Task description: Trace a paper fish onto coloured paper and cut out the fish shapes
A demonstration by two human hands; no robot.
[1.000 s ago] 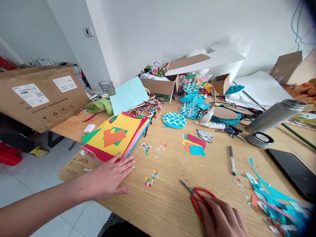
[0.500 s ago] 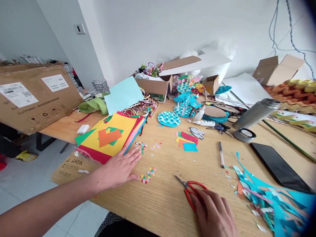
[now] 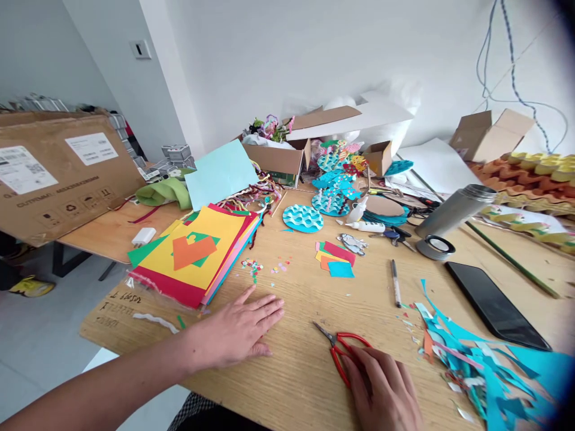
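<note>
Red scissors (image 3: pixel 333 340) sit in the right hand (image 3: pixel 385 388), fingers curled over the handles, blades poking out past it. Left hand (image 3: pixel 240 333) just lies flat, fingers loosely spread on the table (image 3: pixel 291 380), paper dots (image 3: pixel 254 267) a bit beyond it.

Scissors (image 3: pixel 332 340) are lying near the front edge of a wooden counter (image 3: pixel 296 335). Left of and beyond the scissors, a paper stack (image 3: pixel 219 228) is resting; straight beyond them, small cards (image 3: pixel 340 269) are overlapping. To their right, a pen (image 3: pixel 395 284), a phone (image 3: pixel 498 308) and blue scraps (image 3: pixel 493 383) are lying, with a metal flask (image 3: pixel 456 211) sitting farther back.
</note>
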